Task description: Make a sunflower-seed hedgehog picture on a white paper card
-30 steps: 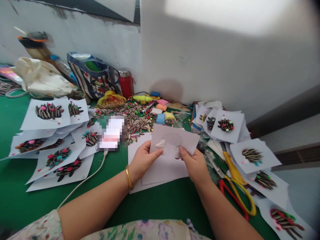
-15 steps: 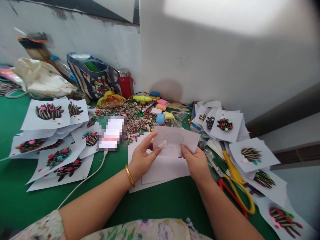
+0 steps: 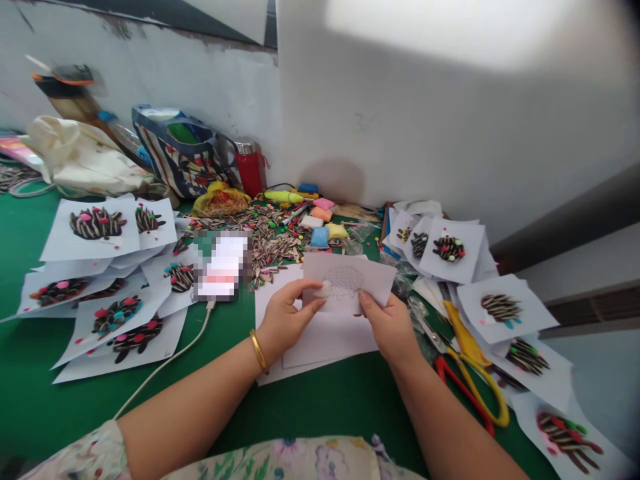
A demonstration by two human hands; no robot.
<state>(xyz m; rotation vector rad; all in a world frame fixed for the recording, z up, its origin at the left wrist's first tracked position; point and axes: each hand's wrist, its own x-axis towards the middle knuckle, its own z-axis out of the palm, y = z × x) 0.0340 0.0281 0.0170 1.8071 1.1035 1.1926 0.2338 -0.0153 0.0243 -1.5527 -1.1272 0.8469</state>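
My right hand (image 3: pixel 393 320) grips the right edge of a small white paper card (image 3: pixel 377 273), thumb on its face. The card bears a printed outline of a rounded animal body with a scale-like pattern. Between the thumb and forefinger of my left hand (image 3: pixel 291 310) is a small white lump (image 3: pixel 325 289), soft-looking like modelling clay, against the left part of the drawing. Below the card lie white paper sheets (image 3: pixel 330 340) on the green tabletop. My other left fingers are partly hidden behind the card.
Sunflower seeds (image 3: pixel 275 237) are heaped beyond the card, beside coloured clay packs (image 3: pixel 320 237). Finished seed-animal cards lie in piles at left (image 3: pixel 120 313) and right (image 3: pixel 453 257). Scissors (image 3: pixel 475 393) lie near my right forearm. A blurred phone (image 3: pixel 223 267) has a white cable (image 3: pixel 173 360).
My left thumb and forefinger have closed in around the white lump and shifted slightly right over the drawing. The card in my right hand has moved slightly left.
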